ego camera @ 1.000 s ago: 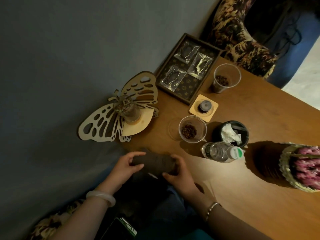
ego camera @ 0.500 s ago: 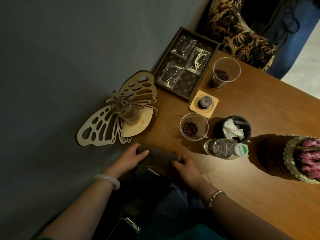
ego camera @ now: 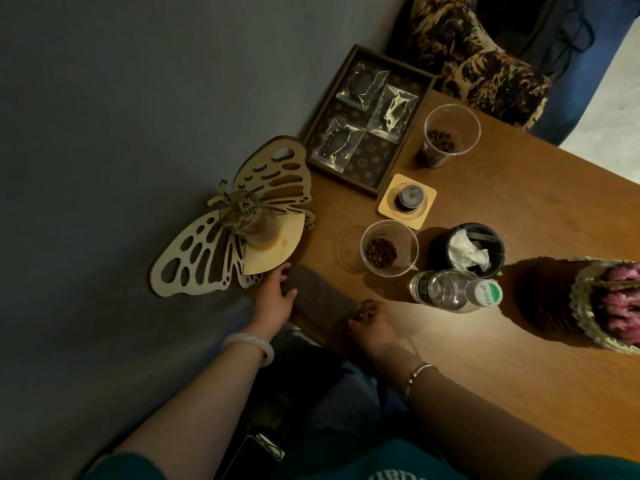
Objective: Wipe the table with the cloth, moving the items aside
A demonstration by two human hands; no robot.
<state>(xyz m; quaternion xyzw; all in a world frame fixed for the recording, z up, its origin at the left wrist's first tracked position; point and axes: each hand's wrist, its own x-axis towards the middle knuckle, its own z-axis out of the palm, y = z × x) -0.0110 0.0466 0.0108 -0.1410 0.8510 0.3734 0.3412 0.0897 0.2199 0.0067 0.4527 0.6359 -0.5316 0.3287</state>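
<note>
A dark grey cloth [ego camera: 320, 304] lies on the near corner of the wooden table [ego camera: 502, 358]. My left hand [ego camera: 275, 299] holds its left end, thumb on top. My right hand [ego camera: 372, 327] grips its right end at the table's front edge. Just past the cloth stand a clear cup of coffee beans [ego camera: 388, 249], a lying water bottle [ego camera: 453, 294] with a green cap, and a wooden butterfly stand [ego camera: 228, 233] carrying a small glass vase [ego camera: 247, 220].
Farther back sit a dark tray [ego camera: 408, 147] with plastic bags, a second cup of beans [ego camera: 448, 133], a coaster with a small jar [ego camera: 408, 199], a black tub with tissue [ego camera: 467, 251], and a flower basket [ego camera: 609, 306] at right. A grey wall runs along the left.
Both hands have pushed the cloth up from my lap onto the table corner, toward the butterfly stand. The other items have not moved.
</note>
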